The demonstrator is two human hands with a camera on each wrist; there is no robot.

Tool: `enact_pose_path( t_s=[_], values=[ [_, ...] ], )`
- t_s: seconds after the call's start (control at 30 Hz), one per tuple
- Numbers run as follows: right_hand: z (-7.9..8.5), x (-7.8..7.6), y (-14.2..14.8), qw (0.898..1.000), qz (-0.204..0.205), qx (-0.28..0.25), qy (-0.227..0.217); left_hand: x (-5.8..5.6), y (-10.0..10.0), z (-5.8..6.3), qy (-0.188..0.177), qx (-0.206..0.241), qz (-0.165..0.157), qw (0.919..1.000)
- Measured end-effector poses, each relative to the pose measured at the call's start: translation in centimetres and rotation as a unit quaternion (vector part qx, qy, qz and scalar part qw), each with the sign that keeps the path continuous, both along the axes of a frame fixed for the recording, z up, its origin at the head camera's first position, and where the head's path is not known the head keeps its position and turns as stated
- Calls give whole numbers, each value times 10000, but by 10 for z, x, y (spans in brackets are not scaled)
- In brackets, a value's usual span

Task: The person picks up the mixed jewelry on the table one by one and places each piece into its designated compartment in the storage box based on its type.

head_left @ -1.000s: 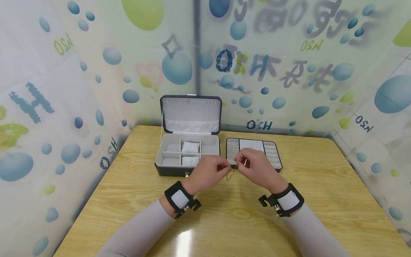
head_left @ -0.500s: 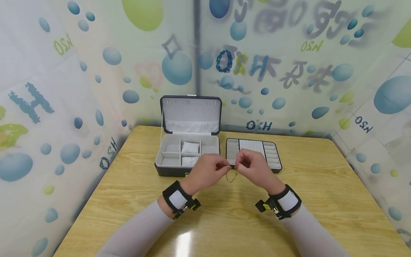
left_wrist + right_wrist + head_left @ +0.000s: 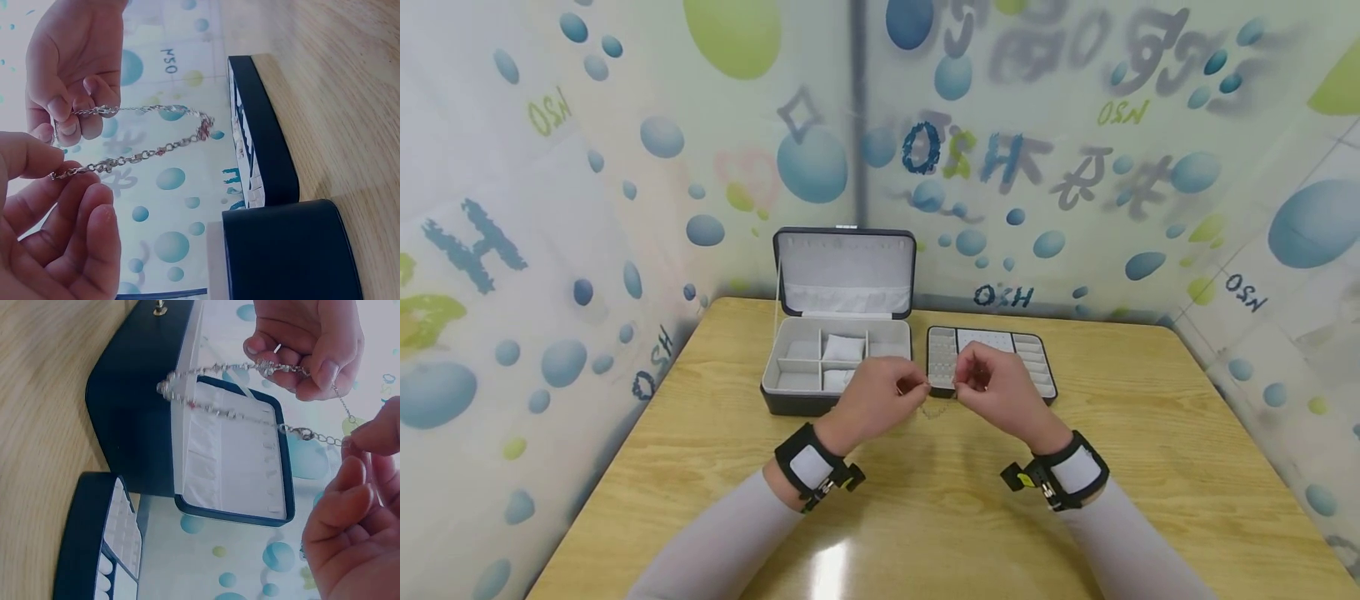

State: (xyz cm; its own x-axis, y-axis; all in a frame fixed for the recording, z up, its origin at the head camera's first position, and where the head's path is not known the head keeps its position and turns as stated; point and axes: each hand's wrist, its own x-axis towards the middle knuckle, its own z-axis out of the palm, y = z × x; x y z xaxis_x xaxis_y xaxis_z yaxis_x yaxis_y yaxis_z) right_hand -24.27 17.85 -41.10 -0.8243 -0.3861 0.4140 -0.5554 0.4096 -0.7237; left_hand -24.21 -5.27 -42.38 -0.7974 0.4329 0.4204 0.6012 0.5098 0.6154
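Note:
A silver chain bracelet [image 3: 204, 128] with small beads and a touch of red hangs in a loop between both hands, above the table. My left hand [image 3: 880, 400] pinches one end of it between thumb and index finger. The other end is pinched by my right hand [image 3: 1000, 392], close to the small metal clasp [image 3: 304, 434] seen in the right wrist view. A thin length of chain [image 3: 342, 403] also runs between the two hands. In the head view the bracelet [image 3: 934, 413] shows only faintly below the fingertips.
Behind the left hand, a dark jewelry box [image 3: 797, 403] stands with its lid [image 3: 846, 271] raised; white pillows [image 3: 844, 347] sit in its middle compartments. To its right lies a shallow jewelry tray [image 3: 1036, 354] with slots, partly behind the right hand. A patterned curtain [image 3: 1000, 217] backs the wooden table [image 3: 925, 517].
The hands have drawn slightly apart, the left one moving a little left. The bracelet, earlier a narrow hanging loop, now spans the gap in a wider curve.

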Motion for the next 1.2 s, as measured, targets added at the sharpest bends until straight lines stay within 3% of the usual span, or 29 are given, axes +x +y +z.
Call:
enact_pose_path(
  t_s=[0.37,0.8,1.2],
  values=[
    [-4,6,-10,9977,-123,34,659,2,4,-7,29,-82,-46,10000],
    [-6,10,-16,9938,-282,104,1066,4,8,-5,23,-180,-76,9998],
    [-16,4,-22,9808,-669,997,1540,5,3,-1,176,-84,173,9997]
  ],
)
